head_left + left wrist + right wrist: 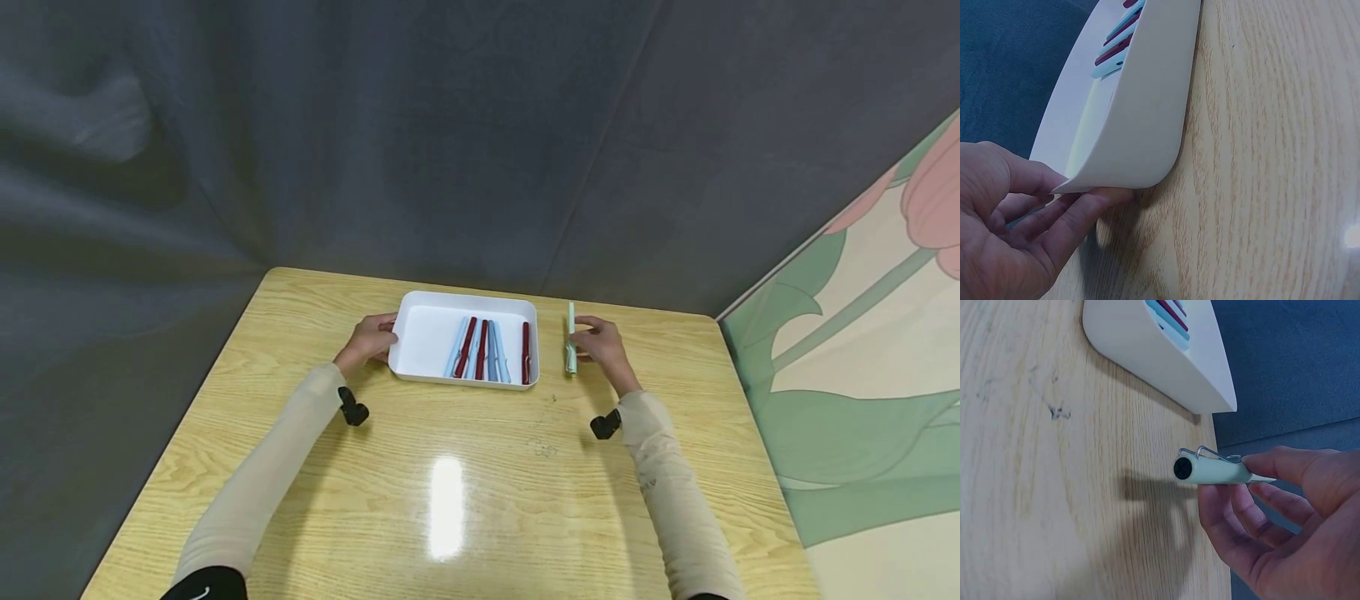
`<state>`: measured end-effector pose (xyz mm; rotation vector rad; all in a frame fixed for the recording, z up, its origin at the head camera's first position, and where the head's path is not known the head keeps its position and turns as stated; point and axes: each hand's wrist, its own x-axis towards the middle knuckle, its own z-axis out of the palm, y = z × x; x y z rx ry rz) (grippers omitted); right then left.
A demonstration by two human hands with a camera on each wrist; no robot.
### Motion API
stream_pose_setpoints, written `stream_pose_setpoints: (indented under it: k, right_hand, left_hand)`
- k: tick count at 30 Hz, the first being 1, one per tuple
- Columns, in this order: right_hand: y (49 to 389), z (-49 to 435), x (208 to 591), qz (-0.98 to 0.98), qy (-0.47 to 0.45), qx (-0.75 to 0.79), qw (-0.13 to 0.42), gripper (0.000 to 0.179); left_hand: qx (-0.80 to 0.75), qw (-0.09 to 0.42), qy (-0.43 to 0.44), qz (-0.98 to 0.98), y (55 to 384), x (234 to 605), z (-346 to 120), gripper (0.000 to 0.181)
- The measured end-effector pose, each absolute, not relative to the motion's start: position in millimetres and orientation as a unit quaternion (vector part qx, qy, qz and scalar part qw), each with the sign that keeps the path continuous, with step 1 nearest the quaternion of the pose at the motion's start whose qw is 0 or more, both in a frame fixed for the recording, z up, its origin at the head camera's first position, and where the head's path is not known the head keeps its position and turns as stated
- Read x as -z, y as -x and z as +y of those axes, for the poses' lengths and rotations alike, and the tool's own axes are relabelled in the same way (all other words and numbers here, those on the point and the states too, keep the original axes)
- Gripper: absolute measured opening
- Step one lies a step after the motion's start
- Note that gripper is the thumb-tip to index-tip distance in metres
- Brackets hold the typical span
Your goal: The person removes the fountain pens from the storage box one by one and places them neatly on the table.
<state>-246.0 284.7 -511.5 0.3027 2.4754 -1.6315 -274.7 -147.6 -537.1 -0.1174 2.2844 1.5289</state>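
A white tray (pixel 420 367) lies on the table with several light blue and dark red pens (pixel 482 350) inside, one dark red pen (pixel 526 353) apart at its right end. At the tray's left end my left hand (pixel 368 340) pinches the rim, thumb on top and fingers against the outside, as the left wrist view shows. To the right of the tray, my right hand (pixel 602 346) holds a pale green pen (pixel 1219 470) between thumb and fingers. A wire clip and a black end show on it. In the right wrist view the pen is above the tabletop, apart from the tray.
The wood-grain table (pixel 360 500) has faint dark marks (pixel 543 447) in front of the tray's right end. A dark curtain (pixel 450 150) hangs behind the table, and a flower-patterned wall (pixel 862 350) stands at the right.
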Motion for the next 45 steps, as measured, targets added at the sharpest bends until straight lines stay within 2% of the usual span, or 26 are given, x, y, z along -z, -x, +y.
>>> stream_pose_setpoints:
  k: [19,28,35,45]
  right_hand:
    - [242.9,294.4,521.8,0.82,-0.123,0.548,0.106,0.048]
    - [246.0,281.6,532.5,0.851,-0.137,0.495,0.11,0.043]
    - [246.4,280.6,533.7,0.883,-0.148,0.436,0.09,0.039]
    - [242.3,281.3,529.0,0.89,-0.156,0.416,0.1,0.038]
  left_hand:
    - [-0.553,0.194,0.038,0.809,274.8,535.7,-147.3,0.068]
    - [-0.556,0.196,0.044,0.807,272.7,535.1,-150.7,0.069]
    - [-0.556,0.197,0.035,0.807,274.0,537.1,-150.0,0.068]
    - [-0.544,0.2,0.047,0.813,274.3,537.7,-147.8,0.068]
